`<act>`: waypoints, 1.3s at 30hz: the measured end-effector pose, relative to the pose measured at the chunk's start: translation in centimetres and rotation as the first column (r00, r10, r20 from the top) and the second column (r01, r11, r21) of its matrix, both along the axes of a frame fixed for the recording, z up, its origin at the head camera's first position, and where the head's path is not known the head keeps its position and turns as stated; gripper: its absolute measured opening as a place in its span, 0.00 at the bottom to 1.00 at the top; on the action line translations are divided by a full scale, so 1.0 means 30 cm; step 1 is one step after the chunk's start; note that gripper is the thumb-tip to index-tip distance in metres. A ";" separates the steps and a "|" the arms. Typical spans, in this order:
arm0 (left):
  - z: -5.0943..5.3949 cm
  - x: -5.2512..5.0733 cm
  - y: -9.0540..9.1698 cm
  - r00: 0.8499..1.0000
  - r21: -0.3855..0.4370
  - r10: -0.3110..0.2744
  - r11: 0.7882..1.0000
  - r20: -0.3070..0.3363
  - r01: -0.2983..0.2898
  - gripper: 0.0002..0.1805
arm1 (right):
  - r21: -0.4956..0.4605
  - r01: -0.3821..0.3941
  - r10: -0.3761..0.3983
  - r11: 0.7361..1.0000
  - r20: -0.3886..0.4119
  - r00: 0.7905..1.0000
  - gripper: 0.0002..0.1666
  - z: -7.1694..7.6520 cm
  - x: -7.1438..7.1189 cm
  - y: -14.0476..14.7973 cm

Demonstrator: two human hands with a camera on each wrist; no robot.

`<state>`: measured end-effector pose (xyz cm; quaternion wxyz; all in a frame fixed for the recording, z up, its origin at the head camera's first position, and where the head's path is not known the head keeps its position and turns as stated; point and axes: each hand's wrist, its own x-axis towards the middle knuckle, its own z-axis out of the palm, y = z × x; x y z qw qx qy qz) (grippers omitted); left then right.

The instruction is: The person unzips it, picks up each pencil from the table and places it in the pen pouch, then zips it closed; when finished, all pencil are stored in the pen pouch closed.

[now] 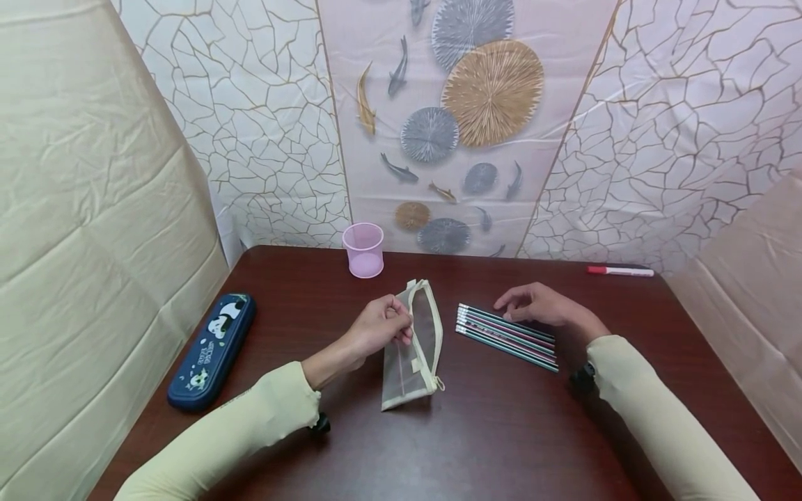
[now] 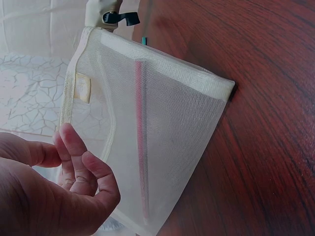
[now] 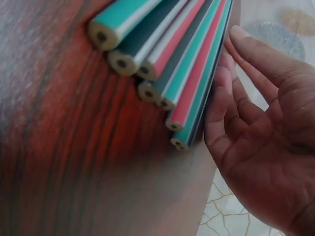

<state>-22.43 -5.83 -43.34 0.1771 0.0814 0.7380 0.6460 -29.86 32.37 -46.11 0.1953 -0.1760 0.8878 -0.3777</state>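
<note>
My left hand (image 1: 379, 323) pinches the zippered edge of a cream mesh pencil pouch (image 1: 401, 376), which stands tilted on the table with its mouth gaping. Through the mesh in the left wrist view, a pink and dark striped pencil (image 2: 141, 142) shows inside. To the right, several striped pencils (image 1: 507, 337) in green, pink and dark tones lie side by side, unsharpened ends toward me. My right hand (image 1: 539, 305) is at their far side, fingers loosely bent and thumb apart from them. Whether its fingertips touch the outermost pencil I cannot tell.
A dark blue pencil case (image 1: 211, 351) with panda pictures lies at the table's left edge. Toward the back stands a pink cup (image 1: 365, 254). A white marker with a red cap (image 1: 620, 271) lies at the back right. Cloth-covered walls surround the brown table (image 1: 501, 438).
</note>
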 end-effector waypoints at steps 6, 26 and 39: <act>0.003 0.006 0.003 1.000 -0.007 0.010 1.000 -0.001 -0.010 0.04 | -0.006 -0.016 0.016 1.000 -0.036 0.999 0.15 -0.017 -0.005 0.005; 0.024 0.007 0.016 0.999 0.052 0.041 0.998 -0.023 -0.040 0.05 | 0.210 -0.016 0.053 0.978 -0.175 0.983 0.14 0.011 -0.003 -0.063; 0.035 0.020 0.037 0.991 0.107 0.130 0.986 -0.041 -0.125 0.05 | 0.252 0.002 0.048 0.968 -0.193 0.980 0.12 0.006 -0.009 -0.063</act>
